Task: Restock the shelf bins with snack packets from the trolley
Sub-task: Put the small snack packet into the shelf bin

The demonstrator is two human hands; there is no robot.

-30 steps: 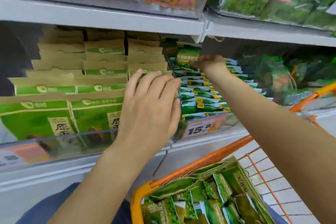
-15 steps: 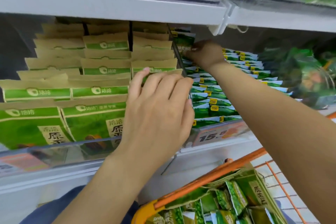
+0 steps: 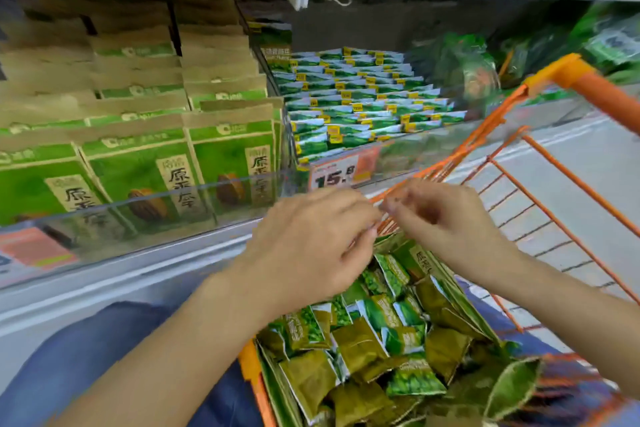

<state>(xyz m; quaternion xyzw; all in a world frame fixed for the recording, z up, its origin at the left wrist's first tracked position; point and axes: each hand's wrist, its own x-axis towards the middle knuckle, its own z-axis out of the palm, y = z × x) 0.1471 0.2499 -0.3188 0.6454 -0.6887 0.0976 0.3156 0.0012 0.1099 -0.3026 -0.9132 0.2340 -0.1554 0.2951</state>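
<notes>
Hovering empty and loosely curled, the left hand point(image 3: 311, 246) and right hand point(image 3: 446, 222) meet directly above the trolley's point(image 3: 568, 76) snack packets point(image 3: 377, 329), equally near.

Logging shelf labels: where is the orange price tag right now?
In the head view, the orange price tag sits centre frame on the bin's front lip, below the green packets, just above the left hand.
</notes>
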